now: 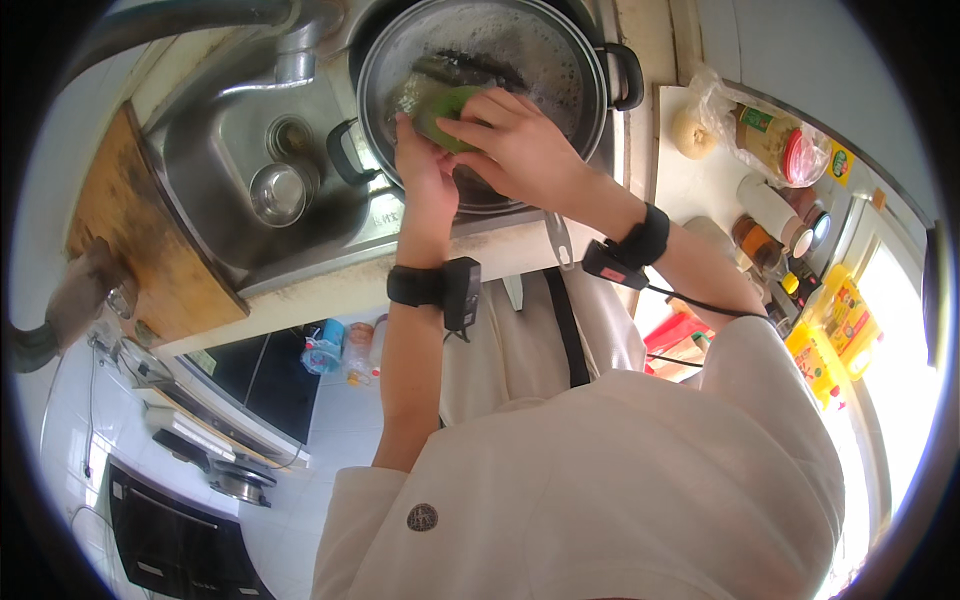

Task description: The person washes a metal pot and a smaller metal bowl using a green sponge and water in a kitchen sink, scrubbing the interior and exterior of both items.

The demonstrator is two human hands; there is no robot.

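Note:
A wide metal pot [551, 45] with black side handles holds cloudy, foamy water in front of me. Over its near left part, my right hand [517, 142] grips a rounded green object [441, 112], whose exact kind I cannot tell. My left hand [426, 161] is at the near left side of that object, thumb raised along it and fingers partly hidden beneath. A dark, long shape [469, 69] lies in the water just beyond the hands, blurred by foam. Both wrists wear black straps with small devices.
Left of the pot is a steel sink basin [195, 172] with a small metal cup [277, 195] near its drain, under a faucet [295, 60]. A wooden board [150, 247] borders it. Jars and bottles [761, 240] crowd the right-hand counter. A grey utensil handle [559, 240] overhangs the front edge.

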